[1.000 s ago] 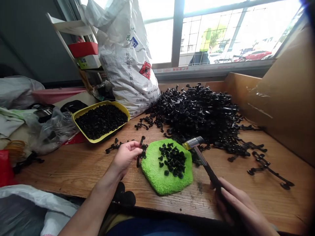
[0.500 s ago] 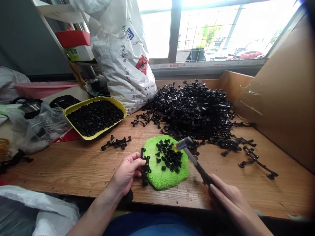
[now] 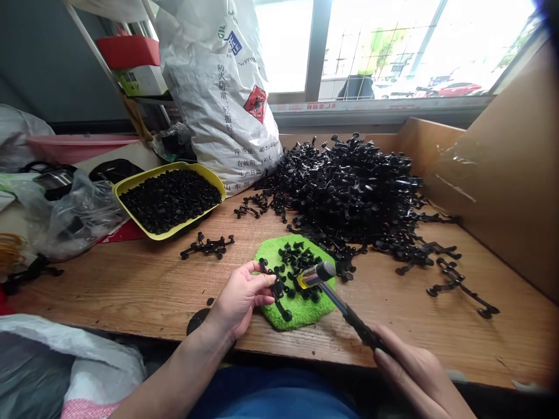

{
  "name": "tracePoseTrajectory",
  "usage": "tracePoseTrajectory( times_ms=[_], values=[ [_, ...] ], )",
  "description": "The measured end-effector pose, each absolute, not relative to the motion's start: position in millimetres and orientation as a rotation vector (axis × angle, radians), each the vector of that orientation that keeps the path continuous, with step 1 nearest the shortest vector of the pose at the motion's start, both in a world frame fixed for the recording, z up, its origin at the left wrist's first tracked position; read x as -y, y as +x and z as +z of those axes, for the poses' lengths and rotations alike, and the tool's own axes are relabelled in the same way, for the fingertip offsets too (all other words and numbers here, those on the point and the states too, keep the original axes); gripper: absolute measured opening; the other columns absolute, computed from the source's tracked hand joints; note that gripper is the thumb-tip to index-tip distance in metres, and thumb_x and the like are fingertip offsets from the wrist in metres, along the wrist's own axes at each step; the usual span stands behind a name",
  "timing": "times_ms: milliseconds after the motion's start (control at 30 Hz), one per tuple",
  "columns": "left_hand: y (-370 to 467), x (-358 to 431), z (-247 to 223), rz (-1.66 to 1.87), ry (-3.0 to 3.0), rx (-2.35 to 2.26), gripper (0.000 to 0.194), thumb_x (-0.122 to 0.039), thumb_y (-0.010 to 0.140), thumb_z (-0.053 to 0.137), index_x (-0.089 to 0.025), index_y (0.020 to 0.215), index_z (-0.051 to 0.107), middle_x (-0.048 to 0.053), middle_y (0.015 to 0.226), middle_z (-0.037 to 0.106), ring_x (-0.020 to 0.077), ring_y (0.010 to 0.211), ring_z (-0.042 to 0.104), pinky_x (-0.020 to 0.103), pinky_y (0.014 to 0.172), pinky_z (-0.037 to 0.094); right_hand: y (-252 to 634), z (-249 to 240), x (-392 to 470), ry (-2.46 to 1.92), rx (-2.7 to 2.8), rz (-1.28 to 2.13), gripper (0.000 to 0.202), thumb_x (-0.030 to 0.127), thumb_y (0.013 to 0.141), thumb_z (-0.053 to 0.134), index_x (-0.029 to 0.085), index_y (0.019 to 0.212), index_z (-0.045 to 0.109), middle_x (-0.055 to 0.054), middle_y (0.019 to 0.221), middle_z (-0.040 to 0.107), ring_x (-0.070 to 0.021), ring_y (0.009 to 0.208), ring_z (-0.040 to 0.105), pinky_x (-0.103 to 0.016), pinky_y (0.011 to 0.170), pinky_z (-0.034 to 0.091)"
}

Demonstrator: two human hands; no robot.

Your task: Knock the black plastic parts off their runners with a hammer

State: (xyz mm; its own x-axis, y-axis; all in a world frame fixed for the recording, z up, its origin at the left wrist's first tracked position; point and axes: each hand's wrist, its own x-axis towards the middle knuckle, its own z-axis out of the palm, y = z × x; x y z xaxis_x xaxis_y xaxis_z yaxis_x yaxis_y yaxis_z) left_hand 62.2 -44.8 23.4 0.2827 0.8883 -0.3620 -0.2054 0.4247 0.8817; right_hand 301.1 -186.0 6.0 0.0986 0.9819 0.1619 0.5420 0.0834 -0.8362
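Observation:
My left hand [image 3: 244,294] pinches a black branched plastic piece with round knobs [image 3: 278,289] over the left part of a green cloth pad [image 3: 301,317]. In my right hand [image 3: 408,364] is a hammer [image 3: 345,305], gripped by its black handle. The hammer's head, metallic with a yellow face and a dark face, hangs over the pad, close to the held piece. Small loose black knobbed parts [image 3: 301,259] lie heaped on the pad, partly hidden behind the hammer head.
A large pile of black branched pieces [image 3: 349,192] stands at the back, beside a white sack [image 3: 227,99]. At the left is a yellow tray [image 3: 163,235] full of small black parts. Loose branched pieces [image 3: 209,247] lie on the table; a cardboard sheet [image 3: 506,163] borders the right.
My left hand has moved right with the black piece, further over the pad, and turned it. The hammer head has shifted slightly left and down. The view has tilted a little.

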Motion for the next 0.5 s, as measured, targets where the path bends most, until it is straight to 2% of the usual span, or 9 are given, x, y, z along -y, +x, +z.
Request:
tracePoseTrajectory(
  times_ms=[100, 267, 333, 500],
  values=[
    [68.0, 44.6, 22.8, 0.884, 0.816, -1.028, 0.026, -0.018, 0.066, 0.071, -0.014, 0.086, 0.055, 0.002, 0.073, 0.062, 0.0058, 0.051, 0.056, 0.014, 0.044, 0.047, 302.5, 6.1, 184.7, -1.533, 1.528, 0.725, 0.027, 0.039, 0.086, 0.047, 0.027, 0.103, 0.064, -0.003, 0.082, 0.067, -0.0222, 0.074, 0.062, -0.025, 0.063, 0.047],
    [73.6, 44.4, 26.7, 0.86, 0.823, -1.073, 0.024, -0.016, 0.065, 0.071, -0.013, 0.083, 0.055, 0.003, 0.072, 0.063, 0.0063, 0.051, 0.056, 0.014, 0.044, 0.047, 307.9, 6.0, 183.8, -1.546, 1.551, 0.846, 0.03, 0.037, 0.09, 0.042, 0.022, 0.11, 0.059, 0.002, 0.058, 0.053, -0.0146, 0.049, 0.051, -0.024, 0.057, 0.046],
    [74.7, 43.9, 28.4, 0.843, 0.829, -1.094, 0.025, -0.016, 0.064, 0.071, -0.013, 0.082, 0.054, 0.003, 0.071, 0.063, 0.0071, 0.051, 0.057, 0.015, 0.043, 0.047, 308.4, 6.0, 183.8, -1.554, 1.553, 0.849, 0.031, 0.038, 0.09, 0.041, 0.021, 0.109, 0.059, 0.002, 0.056, 0.052, -0.016, 0.052, 0.053, -0.023, 0.054, 0.045],
    [75.9, 42.4, 27.6, 0.829, 0.839, -1.116, 0.027, -0.016, 0.061, 0.072, -0.015, 0.077, 0.051, -0.001, 0.064, 0.06, 0.006, 0.045, 0.054, 0.014, 0.041, 0.046, 305.8, 6.3, 184.3, -1.527, 1.545, 0.784, 0.027, 0.039, 0.089, 0.044, 0.025, 0.103, 0.062, -0.003, 0.072, 0.065, -0.0209, 0.069, 0.061, -0.024, 0.058, 0.046]
  ],
)
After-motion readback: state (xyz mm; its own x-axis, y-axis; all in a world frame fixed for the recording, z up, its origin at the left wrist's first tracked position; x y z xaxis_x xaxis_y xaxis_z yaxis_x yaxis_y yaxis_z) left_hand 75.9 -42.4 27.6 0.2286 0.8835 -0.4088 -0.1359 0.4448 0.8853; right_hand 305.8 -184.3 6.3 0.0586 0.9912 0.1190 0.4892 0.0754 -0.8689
